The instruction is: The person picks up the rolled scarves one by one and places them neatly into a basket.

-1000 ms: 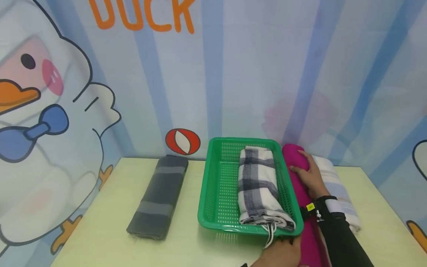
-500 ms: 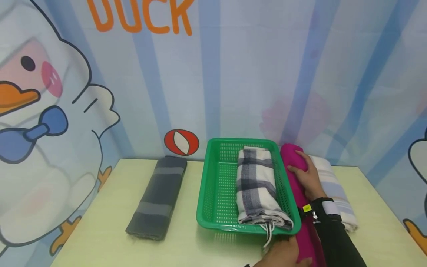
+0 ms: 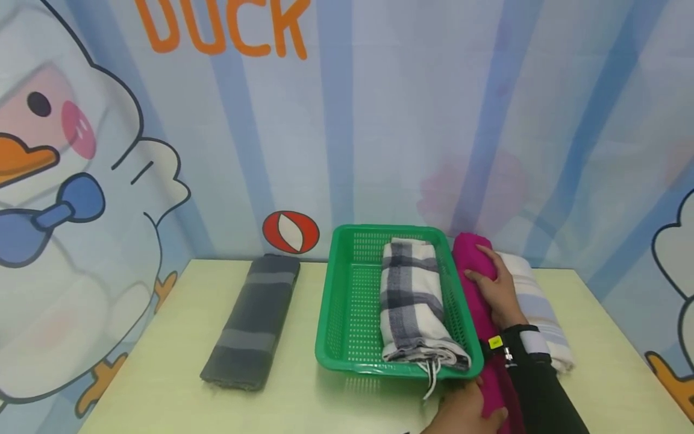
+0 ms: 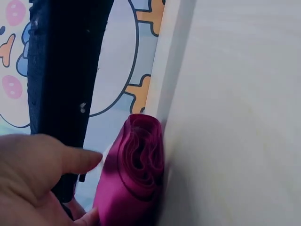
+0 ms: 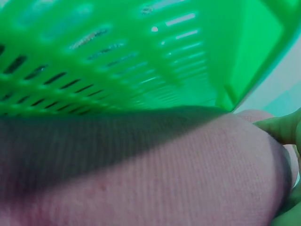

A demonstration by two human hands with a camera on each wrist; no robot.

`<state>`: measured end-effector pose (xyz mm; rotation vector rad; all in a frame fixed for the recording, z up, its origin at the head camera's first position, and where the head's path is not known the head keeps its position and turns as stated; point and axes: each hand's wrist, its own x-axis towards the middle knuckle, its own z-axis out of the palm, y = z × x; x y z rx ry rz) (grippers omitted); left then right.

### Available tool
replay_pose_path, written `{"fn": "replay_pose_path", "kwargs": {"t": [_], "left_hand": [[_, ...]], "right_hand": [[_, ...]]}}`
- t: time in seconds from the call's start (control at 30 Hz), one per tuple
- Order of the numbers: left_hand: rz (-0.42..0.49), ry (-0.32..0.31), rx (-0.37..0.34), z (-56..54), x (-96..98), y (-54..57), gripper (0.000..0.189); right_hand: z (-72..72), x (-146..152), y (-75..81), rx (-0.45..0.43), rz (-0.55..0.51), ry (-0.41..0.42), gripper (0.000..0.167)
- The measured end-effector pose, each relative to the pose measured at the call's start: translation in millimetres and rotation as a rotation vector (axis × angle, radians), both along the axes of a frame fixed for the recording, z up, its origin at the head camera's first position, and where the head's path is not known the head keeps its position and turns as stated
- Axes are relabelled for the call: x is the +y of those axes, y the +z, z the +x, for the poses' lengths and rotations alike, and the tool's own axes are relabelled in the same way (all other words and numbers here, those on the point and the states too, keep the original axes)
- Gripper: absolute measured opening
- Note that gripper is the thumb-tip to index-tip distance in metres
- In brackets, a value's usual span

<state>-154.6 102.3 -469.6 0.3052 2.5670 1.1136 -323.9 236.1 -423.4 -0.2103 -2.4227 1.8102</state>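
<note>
A rolled magenta cloth [image 3: 473,252] lies lengthwise along the right side of a green plastic basket [image 3: 347,366]. My right hand [image 3: 500,292] grips its far part, thumb and fingers spread over the top. At the near end my left hand [image 3: 461,410] holds the roll, with the thumb across it. The left wrist view shows the cloth's coiled end [image 4: 141,155] beside my left thumb [image 4: 80,161]. Close up in the right wrist view, the roll [image 5: 188,174] has a ribbed surface against the basket wall [image 5: 141,56]. Inside the basket, on its right side, lies a folded checked cloth [image 3: 412,295] with strings hanging over the rim.
A folded dark grey striped cloth [image 3: 255,325] lies to the left of the basket on the pale yellow table [image 3: 152,349]. Right of the magenta roll is a folded white striped cloth [image 3: 534,301]. A duck-print curtain [image 3: 379,120] stands behind the table.
My left hand has shifted slightly at the near end, and its thumb now shows over the roll. My right hand keeps its grip. The whole head view has drifted slightly.
</note>
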Motion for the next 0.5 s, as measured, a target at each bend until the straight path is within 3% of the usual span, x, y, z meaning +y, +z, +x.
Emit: {"fn": "replay_pose_path", "kwargs": {"t": [0.1,0.2,0.33,0.5], "left_hand": [[0.069,0.003,0.039,1.4,-0.4,-0.7,0.035],[0.170,0.006,0.032,2.4,-1.0,-0.5,0.029],[0.285,-0.004,-0.014,1.7,-2.0,0.2,0.027],[0.337,-0.042,0.030,0.7,-1.9,-0.8,0.029]], "right_hand": [[3.1,1,1.7,0.002,0.003,-0.007,0.069],[6.7,1,3.7,0.002,-0.006,-0.019,0.069],[11.4,1,6.1,-0.007,-0.035,-0.025,0.069],[16.5,2,7.9,-0.027,-0.042,-0.026,0.069]]}}
